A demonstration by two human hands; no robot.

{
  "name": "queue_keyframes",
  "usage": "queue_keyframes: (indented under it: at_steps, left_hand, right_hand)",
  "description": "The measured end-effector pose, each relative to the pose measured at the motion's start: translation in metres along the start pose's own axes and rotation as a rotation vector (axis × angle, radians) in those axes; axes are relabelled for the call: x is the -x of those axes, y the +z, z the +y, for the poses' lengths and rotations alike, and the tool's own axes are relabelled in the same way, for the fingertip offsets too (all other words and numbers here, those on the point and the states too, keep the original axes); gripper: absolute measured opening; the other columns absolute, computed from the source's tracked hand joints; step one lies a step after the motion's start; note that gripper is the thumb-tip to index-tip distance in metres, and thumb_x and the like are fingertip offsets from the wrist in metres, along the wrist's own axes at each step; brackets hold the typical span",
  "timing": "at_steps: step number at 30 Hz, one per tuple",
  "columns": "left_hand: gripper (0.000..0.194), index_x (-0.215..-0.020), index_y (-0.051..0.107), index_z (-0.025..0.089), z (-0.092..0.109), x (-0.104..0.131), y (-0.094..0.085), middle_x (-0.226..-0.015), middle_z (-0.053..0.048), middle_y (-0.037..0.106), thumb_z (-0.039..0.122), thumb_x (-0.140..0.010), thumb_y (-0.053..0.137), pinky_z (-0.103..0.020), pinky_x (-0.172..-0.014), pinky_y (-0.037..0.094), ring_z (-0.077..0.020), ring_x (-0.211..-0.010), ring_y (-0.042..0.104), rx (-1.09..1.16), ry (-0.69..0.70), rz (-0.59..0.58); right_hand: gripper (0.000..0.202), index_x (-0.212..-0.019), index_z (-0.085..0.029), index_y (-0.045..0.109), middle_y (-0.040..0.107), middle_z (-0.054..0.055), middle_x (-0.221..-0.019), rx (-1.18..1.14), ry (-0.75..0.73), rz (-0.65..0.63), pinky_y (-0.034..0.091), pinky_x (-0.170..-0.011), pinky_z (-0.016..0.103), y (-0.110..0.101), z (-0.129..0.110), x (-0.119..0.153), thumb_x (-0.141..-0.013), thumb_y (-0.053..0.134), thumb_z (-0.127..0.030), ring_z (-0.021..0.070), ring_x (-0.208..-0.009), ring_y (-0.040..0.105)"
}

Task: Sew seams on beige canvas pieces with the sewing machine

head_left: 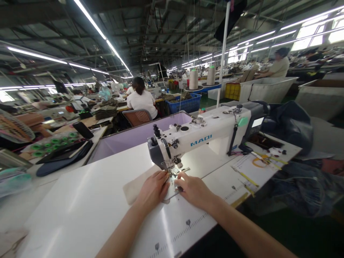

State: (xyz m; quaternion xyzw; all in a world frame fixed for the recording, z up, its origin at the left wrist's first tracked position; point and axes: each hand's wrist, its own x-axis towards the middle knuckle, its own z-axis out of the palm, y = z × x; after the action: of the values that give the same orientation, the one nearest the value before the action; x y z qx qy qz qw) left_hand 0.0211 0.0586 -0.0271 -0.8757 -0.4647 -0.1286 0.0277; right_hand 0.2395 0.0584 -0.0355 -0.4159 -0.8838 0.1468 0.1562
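Observation:
A white sewing machine (199, 134) stands on the white table (88, 200), its needle area lit. My left hand (154, 190) lies on a pale beige fabric piece (133, 188), fingers close together and pressing it beside the presser foot. Just right of the needle, my right hand (190, 188) is closed, thumb and forefinger pinched near the foot. What lies between those fingertips is too small to make out. The fabric reaches out to the left from under my left hand.
Yellow-handled tools (248, 179) and an orange tape roll (260, 161) lie on the table's right part. Behind it are a lilac bin (120, 138), a blue crate (184, 104) and a seated person (141, 98). Thread cones (193, 79) stand beyond the machine.

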Motion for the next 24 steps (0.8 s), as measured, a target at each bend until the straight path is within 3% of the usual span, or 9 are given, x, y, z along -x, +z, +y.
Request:
queue_keyframes:
  at_steps: [24]
  left_hand:
    - [0.036,-0.125,0.067,0.019,-0.0022,0.0069,0.0076,-0.128,-0.010,0.070,0.031,-0.101,0.044,-0.044,-0.105,0.053,-0.0253,-0.119,0.063,0.012,0.000,0.061]
  right_hand:
    - [0.022,-0.110,-0.024,0.066,0.064,0.003,-0.122,-0.068,0.055,0.030,0.049,-0.079,0.027,0.0067,-0.0002,0.0084,-0.095,0.051,-0.017,0.0187,-0.095,0.066]
